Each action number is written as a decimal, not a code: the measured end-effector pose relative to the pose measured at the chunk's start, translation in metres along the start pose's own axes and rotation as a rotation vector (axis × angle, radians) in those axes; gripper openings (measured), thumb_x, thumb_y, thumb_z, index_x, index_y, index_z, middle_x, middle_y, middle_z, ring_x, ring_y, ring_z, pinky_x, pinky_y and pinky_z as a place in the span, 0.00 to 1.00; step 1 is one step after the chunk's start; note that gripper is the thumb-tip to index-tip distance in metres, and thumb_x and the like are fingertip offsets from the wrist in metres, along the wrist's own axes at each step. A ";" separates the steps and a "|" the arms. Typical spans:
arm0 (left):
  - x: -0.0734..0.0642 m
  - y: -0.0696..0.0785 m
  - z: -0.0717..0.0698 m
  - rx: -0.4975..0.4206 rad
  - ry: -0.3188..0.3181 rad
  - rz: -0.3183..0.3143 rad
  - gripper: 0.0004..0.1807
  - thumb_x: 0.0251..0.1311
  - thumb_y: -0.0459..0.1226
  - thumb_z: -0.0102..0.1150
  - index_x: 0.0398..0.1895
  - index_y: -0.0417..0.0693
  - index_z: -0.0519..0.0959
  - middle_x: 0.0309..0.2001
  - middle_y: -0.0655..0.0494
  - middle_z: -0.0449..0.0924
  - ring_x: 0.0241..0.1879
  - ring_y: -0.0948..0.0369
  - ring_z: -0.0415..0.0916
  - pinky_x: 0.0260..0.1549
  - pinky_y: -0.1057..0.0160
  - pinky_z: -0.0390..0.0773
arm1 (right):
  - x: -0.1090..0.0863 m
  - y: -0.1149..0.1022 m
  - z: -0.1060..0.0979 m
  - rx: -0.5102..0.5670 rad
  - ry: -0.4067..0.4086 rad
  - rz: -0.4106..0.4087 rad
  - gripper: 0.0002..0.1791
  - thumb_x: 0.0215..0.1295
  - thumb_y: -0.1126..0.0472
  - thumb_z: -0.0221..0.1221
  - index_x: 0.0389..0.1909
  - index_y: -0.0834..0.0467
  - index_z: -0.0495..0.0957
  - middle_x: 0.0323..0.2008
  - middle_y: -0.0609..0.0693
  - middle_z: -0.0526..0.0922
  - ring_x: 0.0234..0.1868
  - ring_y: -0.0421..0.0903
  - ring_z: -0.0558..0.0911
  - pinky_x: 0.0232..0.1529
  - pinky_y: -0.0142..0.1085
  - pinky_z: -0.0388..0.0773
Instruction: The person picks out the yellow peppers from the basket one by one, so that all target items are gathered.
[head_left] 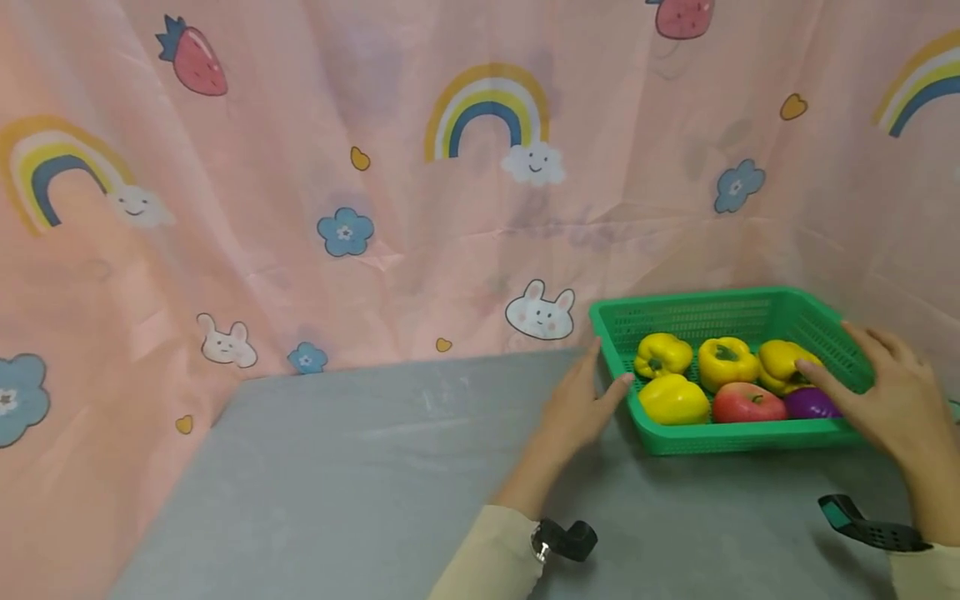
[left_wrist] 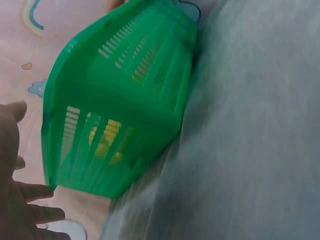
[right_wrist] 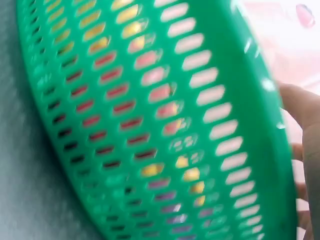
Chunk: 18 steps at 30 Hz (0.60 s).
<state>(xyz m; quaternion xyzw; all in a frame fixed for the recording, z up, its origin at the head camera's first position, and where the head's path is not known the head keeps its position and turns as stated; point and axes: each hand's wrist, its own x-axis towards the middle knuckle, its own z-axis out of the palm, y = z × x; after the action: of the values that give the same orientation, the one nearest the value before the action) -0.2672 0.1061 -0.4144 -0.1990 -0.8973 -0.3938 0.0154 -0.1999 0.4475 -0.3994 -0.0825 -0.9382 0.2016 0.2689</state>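
Observation:
A green plastic basket (head_left: 720, 439) stands on the grey table at the right in the head view. Inside are several yellow items, among them a bell pepper (head_left: 727, 364), plus a red apple (head_left: 750, 403) and a glossy purple item (head_left: 812, 404), partly covered. My left hand (head_left: 577, 404) is at the basket's left side, fingers extended by the rim; in the left wrist view, a fingertip appears to meet the rim. Over the right side is my right hand (head_left: 896, 396), thumb above the contents and fingers spread near the right rim. Neither hand visibly grips the basket.
The grey tabletop (head_left: 337, 483) spreads out left of the basket. A pink curtain (head_left: 420, 283) printed with rainbows and rabbits hangs behind, close to the basket's back. Both wrists carry black straps (head_left: 566, 540).

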 end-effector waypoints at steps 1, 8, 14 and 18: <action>0.000 0.002 0.002 -0.018 -0.005 -0.007 0.43 0.70 0.68 0.40 0.82 0.65 0.47 0.79 0.60 0.59 0.76 0.56 0.62 0.71 0.47 0.69 | -0.001 0.002 0.001 0.007 0.014 0.001 0.46 0.70 0.38 0.53 0.79 0.60 0.52 0.77 0.73 0.51 0.74 0.80 0.49 0.71 0.76 0.44; 0.002 0.009 0.019 -0.178 -0.015 -0.064 0.43 0.66 0.59 0.56 0.81 0.72 0.49 0.76 0.59 0.64 0.70 0.60 0.70 0.66 0.51 0.75 | -0.008 0.014 0.007 0.036 0.102 0.030 0.45 0.70 0.37 0.54 0.76 0.65 0.59 0.76 0.72 0.56 0.76 0.76 0.51 0.76 0.70 0.42; 0.002 0.010 0.028 -0.383 -0.005 -0.123 0.43 0.63 0.48 0.57 0.78 0.83 0.50 0.28 0.58 0.76 0.20 0.63 0.63 0.25 0.66 0.72 | -0.003 0.020 0.005 0.010 0.101 0.050 0.46 0.70 0.35 0.52 0.76 0.65 0.59 0.75 0.73 0.57 0.75 0.76 0.54 0.75 0.70 0.46; 0.003 0.014 0.031 -0.478 -0.013 -0.149 0.45 0.61 0.44 0.58 0.79 0.80 0.50 0.16 0.62 0.59 0.14 0.64 0.56 0.21 0.68 0.66 | -0.005 0.027 0.004 0.007 0.097 0.060 0.46 0.68 0.36 0.55 0.75 0.64 0.60 0.73 0.74 0.59 0.73 0.77 0.57 0.74 0.71 0.48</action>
<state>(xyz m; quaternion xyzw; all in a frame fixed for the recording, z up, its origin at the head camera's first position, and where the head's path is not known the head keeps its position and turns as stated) -0.2604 0.1376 -0.4256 -0.1330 -0.7910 -0.5935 -0.0669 -0.1969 0.4692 -0.4161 -0.1192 -0.9205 0.2087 0.3081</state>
